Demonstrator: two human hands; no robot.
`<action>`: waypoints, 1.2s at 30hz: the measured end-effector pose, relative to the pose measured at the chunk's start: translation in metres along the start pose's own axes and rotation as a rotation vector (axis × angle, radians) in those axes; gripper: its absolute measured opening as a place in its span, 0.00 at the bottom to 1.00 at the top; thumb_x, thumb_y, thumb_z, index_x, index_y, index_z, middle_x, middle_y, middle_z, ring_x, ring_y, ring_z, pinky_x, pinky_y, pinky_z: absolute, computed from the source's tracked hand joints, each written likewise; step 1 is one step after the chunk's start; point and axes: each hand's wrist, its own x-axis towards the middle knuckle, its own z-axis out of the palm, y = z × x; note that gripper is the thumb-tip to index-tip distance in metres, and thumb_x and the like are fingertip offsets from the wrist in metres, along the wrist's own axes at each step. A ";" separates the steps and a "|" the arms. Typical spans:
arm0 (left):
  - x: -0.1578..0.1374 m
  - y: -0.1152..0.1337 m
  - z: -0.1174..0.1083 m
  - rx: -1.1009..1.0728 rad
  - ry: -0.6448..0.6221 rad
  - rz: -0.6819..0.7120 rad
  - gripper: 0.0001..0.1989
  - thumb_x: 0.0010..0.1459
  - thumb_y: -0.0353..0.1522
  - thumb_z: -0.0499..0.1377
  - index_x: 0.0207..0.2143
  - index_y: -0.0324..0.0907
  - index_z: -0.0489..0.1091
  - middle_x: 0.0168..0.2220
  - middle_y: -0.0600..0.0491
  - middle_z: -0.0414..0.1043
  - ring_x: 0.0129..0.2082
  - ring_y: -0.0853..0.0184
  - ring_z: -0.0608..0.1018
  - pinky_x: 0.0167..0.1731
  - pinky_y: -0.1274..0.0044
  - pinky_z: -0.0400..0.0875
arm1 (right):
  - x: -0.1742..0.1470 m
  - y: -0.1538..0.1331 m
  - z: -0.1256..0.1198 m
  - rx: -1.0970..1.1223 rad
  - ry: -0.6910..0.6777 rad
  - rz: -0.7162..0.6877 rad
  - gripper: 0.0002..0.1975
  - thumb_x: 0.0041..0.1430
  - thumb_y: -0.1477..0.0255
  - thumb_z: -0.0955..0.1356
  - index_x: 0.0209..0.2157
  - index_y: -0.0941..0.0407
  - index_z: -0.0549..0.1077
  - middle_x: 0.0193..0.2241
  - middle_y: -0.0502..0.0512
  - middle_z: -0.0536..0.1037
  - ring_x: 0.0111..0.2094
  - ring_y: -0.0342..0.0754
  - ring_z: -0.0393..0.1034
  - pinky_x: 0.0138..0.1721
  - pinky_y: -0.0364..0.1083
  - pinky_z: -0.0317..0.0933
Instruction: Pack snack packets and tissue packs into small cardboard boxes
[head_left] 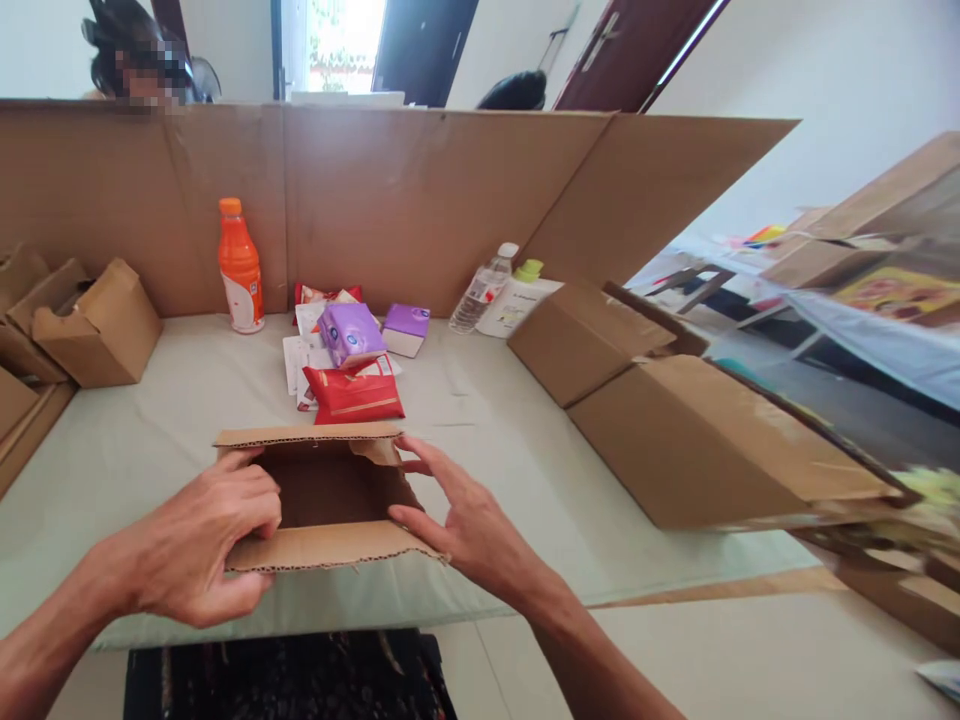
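Between my hands, at the table's near edge, is a cardboard box (330, 548) with its opening toward me and its inside dark. My left hand (214, 530) grips the box's left side, fingers curled over the edge into the opening and thumb below. My right hand (469, 520) holds the right side, thumb on the near flap and fingers behind the rim. Just beyond the box lies a red packet (356, 396). Behind that are a purple tissue pack (351, 333), a small purple-and-white box (406, 328) and several white packets (296, 365).
An orange bottle (241, 275) stands back left. A clear bottle (484, 292) and a white bottle with a green cap (516, 302) lean back right. Cardboard boxes (697, 440) line the right side, others (105, 325) the left. A cardboard wall (420, 200) closes the back; a person is beyond.
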 end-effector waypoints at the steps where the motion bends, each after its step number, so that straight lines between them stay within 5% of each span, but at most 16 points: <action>1: 0.001 0.002 0.000 0.057 0.009 -0.005 0.05 0.46 0.28 0.56 0.28 0.46 0.63 0.28 0.57 0.69 0.32 0.64 0.76 0.63 0.56 0.65 | 0.000 0.001 0.000 -0.023 0.025 -0.010 0.31 0.64 0.66 0.70 0.66 0.51 0.60 0.60 0.63 0.73 0.52 0.56 0.76 0.51 0.58 0.72; 7: -0.023 0.008 0.012 0.365 0.318 0.000 0.10 0.54 0.27 0.59 0.40 0.43 0.72 0.35 0.51 0.73 0.36 0.62 0.75 0.58 0.57 0.67 | 0.006 -0.005 -0.026 -0.071 0.141 -0.168 0.14 0.67 0.71 0.67 0.53 0.50 0.76 0.52 0.59 0.80 0.52 0.55 0.75 0.53 0.57 0.70; 11: -0.037 0.005 0.025 0.333 0.448 -0.058 0.14 0.54 0.22 0.59 0.42 0.43 0.71 0.39 0.50 0.75 0.41 0.60 0.77 0.57 0.58 0.68 | 0.043 -0.025 -0.043 0.055 -0.223 -0.372 0.13 0.71 0.74 0.63 0.50 0.52 0.77 0.49 0.54 0.82 0.51 0.49 0.76 0.53 0.49 0.70; 15: -0.029 0.009 0.030 0.297 0.468 -0.080 0.10 0.54 0.22 0.57 0.37 0.43 0.71 0.37 0.51 0.76 0.43 0.60 0.77 0.57 0.59 0.68 | 0.091 -0.057 -0.019 -0.146 -0.724 -0.540 0.12 0.68 0.74 0.67 0.50 0.55 0.78 0.48 0.54 0.82 0.50 0.49 0.76 0.50 0.47 0.68; 18: -0.024 0.013 0.028 0.297 0.453 -0.089 0.07 0.56 0.22 0.56 0.34 0.43 0.69 0.35 0.51 0.75 0.41 0.60 0.76 0.56 0.59 0.67 | 0.109 -0.081 0.009 -0.519 -0.892 -0.617 0.09 0.65 0.80 0.68 0.42 0.60 0.80 0.41 0.61 0.84 0.44 0.54 0.78 0.43 0.49 0.67; 21: -0.026 0.015 0.026 0.271 0.443 -0.116 0.07 0.58 0.23 0.56 0.34 0.43 0.68 0.35 0.52 0.74 0.41 0.61 0.75 0.56 0.59 0.67 | 0.110 -0.086 0.009 -0.663 -0.942 -0.571 0.09 0.61 0.84 0.68 0.36 0.61 0.81 0.36 0.64 0.84 0.38 0.54 0.79 0.35 0.48 0.64; 26: -0.031 0.013 0.032 0.247 0.493 -0.131 0.08 0.58 0.22 0.57 0.36 0.43 0.68 0.36 0.52 0.75 0.42 0.61 0.75 0.55 0.60 0.68 | 0.093 -0.040 -0.041 -0.545 -0.607 -0.363 0.08 0.63 0.81 0.67 0.36 0.58 0.78 0.35 0.58 0.82 0.37 0.52 0.77 0.36 0.46 0.64; 31: -0.026 0.014 0.041 0.230 0.586 -0.147 0.09 0.57 0.21 0.58 0.36 0.42 0.69 0.37 0.51 0.76 0.46 0.59 0.75 0.53 0.62 0.69 | 0.082 0.008 -0.074 -0.092 -0.409 -0.248 0.11 0.67 0.72 0.64 0.38 0.52 0.80 0.39 0.52 0.83 0.35 0.46 0.77 0.36 0.44 0.69; 36: -0.028 0.016 0.045 0.229 0.608 -0.149 0.09 0.56 0.21 0.58 0.37 0.42 0.70 0.38 0.50 0.76 0.48 0.59 0.76 0.54 0.63 0.70 | 0.150 0.035 -0.076 -0.089 0.016 -0.124 0.13 0.67 0.63 0.65 0.38 0.54 0.80 0.34 0.52 0.83 0.34 0.48 0.76 0.38 0.46 0.69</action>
